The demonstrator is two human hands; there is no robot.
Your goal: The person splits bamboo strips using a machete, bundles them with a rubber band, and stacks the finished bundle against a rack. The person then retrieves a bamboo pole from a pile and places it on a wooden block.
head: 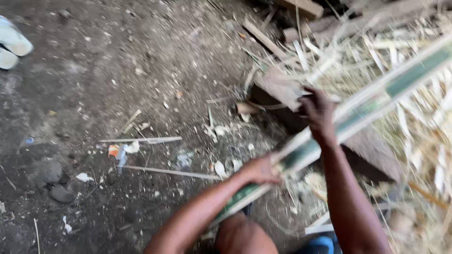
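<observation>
No bins or containers visible, just a dirt floor (117, 70) littered with chips. Left hand (259, 170) is closed around a long green bamboo pole (358, 113), gripping it low on the stalk; the pole runs diagonally from just below that hand, near the knee (245, 237), up and away past the right hand to the frame's upper right edge. Right hand (318, 110) sits further up the pole, fingers curled down, but motion blur hides whether it grips the pole or something thin on top of it, so can't tell how closed it is. Behind the right hand: a dark wooden block (372, 150) under the pole, and beyond that a heap of pale bamboo strips (414, 70). Left of the left hand: thin slivers (141, 139) lying flat on the dirt. Far beyond, at the left edge, a pale sandal (12, 44), cut off. Pole's far end is out of frame; whole right side is smeared.
</observation>
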